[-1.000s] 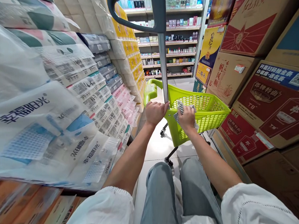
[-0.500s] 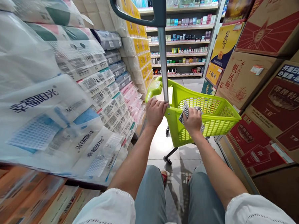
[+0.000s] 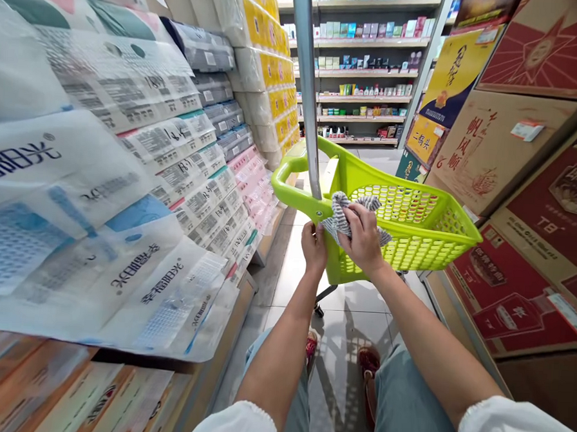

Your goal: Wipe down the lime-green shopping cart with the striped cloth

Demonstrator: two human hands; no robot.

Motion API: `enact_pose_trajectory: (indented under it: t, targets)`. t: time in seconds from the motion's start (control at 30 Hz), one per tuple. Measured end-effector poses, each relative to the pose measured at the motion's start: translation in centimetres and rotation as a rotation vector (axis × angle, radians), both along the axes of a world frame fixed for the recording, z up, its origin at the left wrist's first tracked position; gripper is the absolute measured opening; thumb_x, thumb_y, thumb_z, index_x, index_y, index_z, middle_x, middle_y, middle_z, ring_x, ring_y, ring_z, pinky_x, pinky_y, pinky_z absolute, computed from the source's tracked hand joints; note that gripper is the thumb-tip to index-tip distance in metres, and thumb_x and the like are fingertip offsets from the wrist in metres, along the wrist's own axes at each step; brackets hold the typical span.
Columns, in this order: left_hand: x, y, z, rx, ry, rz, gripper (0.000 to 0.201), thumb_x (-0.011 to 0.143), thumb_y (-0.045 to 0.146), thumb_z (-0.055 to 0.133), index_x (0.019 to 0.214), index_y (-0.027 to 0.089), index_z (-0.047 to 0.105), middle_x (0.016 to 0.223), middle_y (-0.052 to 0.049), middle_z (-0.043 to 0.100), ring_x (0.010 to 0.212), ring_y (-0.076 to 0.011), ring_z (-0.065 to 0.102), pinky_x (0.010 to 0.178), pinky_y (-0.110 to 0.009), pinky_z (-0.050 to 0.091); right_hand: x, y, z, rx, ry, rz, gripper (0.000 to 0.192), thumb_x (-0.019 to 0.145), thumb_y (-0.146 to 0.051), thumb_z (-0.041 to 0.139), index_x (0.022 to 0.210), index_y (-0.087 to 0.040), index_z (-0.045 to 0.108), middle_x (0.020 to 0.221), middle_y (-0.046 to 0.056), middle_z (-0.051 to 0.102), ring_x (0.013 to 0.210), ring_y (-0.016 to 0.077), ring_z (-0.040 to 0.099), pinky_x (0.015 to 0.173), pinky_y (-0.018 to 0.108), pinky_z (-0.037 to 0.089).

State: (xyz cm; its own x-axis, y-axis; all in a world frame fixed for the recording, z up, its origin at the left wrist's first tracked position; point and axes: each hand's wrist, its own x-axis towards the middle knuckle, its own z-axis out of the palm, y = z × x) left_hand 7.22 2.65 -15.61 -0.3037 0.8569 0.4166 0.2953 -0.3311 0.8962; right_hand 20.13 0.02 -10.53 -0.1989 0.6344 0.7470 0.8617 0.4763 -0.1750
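"Striped cloth (image 3: 339, 217) — where?"
"Against the green basket (image 3: 427, 239), at its rim; my right hand (image 3: 363, 236) grips it, fingers half-curled."
"Left hand (image 3: 314, 248)?"
"Bent beside the basket's corner — I can't tell its grip."

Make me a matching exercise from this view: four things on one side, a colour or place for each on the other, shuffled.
Column one
1. Cloth
2. Basket
3. Pole
4. Left hand

Column two
A. Silvery grey, rising at a slant
B. Just below the green frame
C. Striped, under the right hand
D. Lime green, with holes in its sides

Pairs: 1-C, 2-D, 3-A, 4-B
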Motion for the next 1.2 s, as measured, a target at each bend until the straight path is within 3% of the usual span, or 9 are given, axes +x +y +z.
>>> enact_pose_trajectory:
  t: [0.1, 0.2, 0.33, 0.53, 0.63, 0.83, 0.9, 1.03, 1.2]
  targets:
    - [-1.2, 0.7, 0.4, -0.016, 0.034, -0.069, 0.032, 0.093, 0.045, 0.039, 0.104, 0.02, 0.056, 0.102, -0.006, 0.065, 0.092, -0.0176, 0.06, 0.079, -0.029, 0.048, -1.5, 1.2, 0.8, -0.004, -0.076, -0.003, 0.044, 0.092, -0.038, 0.039, 0.132, -0.024, 0.047, 0.139, 0.007, 0.044, 0.12, 0.0293, 0.04, 0.102, 0.044, 0.029]
    - [-2.1, 1.0, 0.6, -0.029, 0.035, -0.168, 0.029, 0.095, 0.039, 0.038, 0.108, 0.021, 0.056, 0.109, -0.006, 0.064, 0.099, -0.017, 0.059, 0.085, -0.03, 0.048, -2.6, 2.4, -0.4, 0.023, -0.114, -0.106, 0.039, 0.092, -0.039, 0.038, 0.127, -0.027, 0.053, 0.137, 0.004, 0.047, 0.108, 0.0295, 0.044, 0.096, 0.045, 0.03]
    - [-2.8, 1.1, 0.2, 0.027, -0.012, -0.263, 0.029, 0.093, 0.036, 0.042, 0.113, 0.02, 0.057, 0.112, -0.007, 0.064, 0.103, -0.0187, 0.058, 0.09, -0.033, 0.046, -3.0, 3.3, -4.7, 0.139, -0.177, -0.148, 0.033, 0.092, -0.032, 0.04, 0.12, -0.028, 0.057, 0.131, 0.005, 0.053, 0.096, 0.0252, 0.046, 0.089, 0.043, 0.031]
    - [-3.7, 1.6, -0.2, 0.018, -0.101, -0.338, 0.04, 0.093, 0.048, 0.04, 0.114, 0.021, 0.06, 0.112, -0.005, 0.065, 0.101, -0.0189, 0.059, 0.087, -0.031, 0.047, -2.3, 2.5, -10.3, 0.239, -0.36, -0.013, 0.023, 0.09, -0.026, 0.047, 0.108, -0.025, 0.062, 0.118, 0.005, 0.061, 0.089, 0.0211, 0.046, 0.08, 0.038, 0.031]
    - [-4.4, 1.7, -0.1, 0.028, -0.063, -0.356, 0.042, 0.092, 0.05, 0.042, 0.114, 0.021, 0.062, 0.113, -0.005, 0.066, 0.104, -0.0203, 0.058, 0.089, -0.032, 0.047, -2.0, 2.4, -9.9, 0.208, -0.416, 0.02, 0.022, 0.09, -0.026, 0.047, 0.105, -0.024, 0.063, 0.118, 0.005, 0.061, 0.088, 0.0205, 0.046, 0.078, 0.037, 0.031]
    - [-5.5, 1.9, -0.6, 0.039, 0.017, -0.348, 0.031, 0.088, 0.043, 0.052, 0.092, 0.017, 0.068, 0.091, -0.005, 0.069, 0.09, -0.02, 0.059, 0.081, -0.032, 0.048, -3.7, 3.7, -4.0, 0.237, -0.28, -0.101, 0.026, 0.093, -0.028, 0.041, 0.112, -0.024, 0.059, 0.121, 0.007, 0.058, 0.097, 0.0234, 0.045, 0.082, 0.039, 0.029]
    - [-5.7, 2.0, -0.7, 0.019, 0.005, -0.345, 0.03, 0.087, 0.042, 0.052, 0.085, 0.017, 0.067, 0.083, -0.004, 0.068, 0.088, -0.0196, 0.059, 0.08, -0.031, 0.048, -4.4, 4.2, -3.3, 0.216, -0.239, -0.114, 0.027, 0.094, -0.03, 0.039, 0.113, -0.024, 0.058, 0.122, 0.008, 0.058, 0.098, 0.0235, 0.045, 0.083, 0.038, 0.029]
    - [-5.7, 2.3, -0.5, 0.031, -0.068, -0.362, 0.028, 0.088, 0.04, 0.052, 0.091, 0.018, 0.068, 0.092, -0.005, 0.069, 0.093, -0.0191, 0.059, 0.087, -0.033, 0.047, -4.7, 4.2, -5.8, 0.185, -0.251, -0.128, 0.025, 0.094, -0.029, 0.039, 0.107, -0.023, 0.06, 0.123, 0.008, 0.058, 0.095, 0.0233, 0.045, 0.082, 0.039, 0.028]
    - [-5.3, 2.8, -0.2, 0.041, -0.219, -0.455, 0.043, 0.091, 0.051, 0.042, 0.108, 0.019, 0.065, 0.108, -0.005, 0.067, 0.103, -0.0187, 0.059, 0.091, -0.033, 0.047, -3.9, 2.8, -10.1, 0.091, -0.496, 0.022, 0.022, 0.092, -0.022, 0.041, 0.096, -0.019, 0.062, 0.118, 0.008, 0.06, 0.086, 0.0203, 0.045, 0.072, 0.036, 0.027]
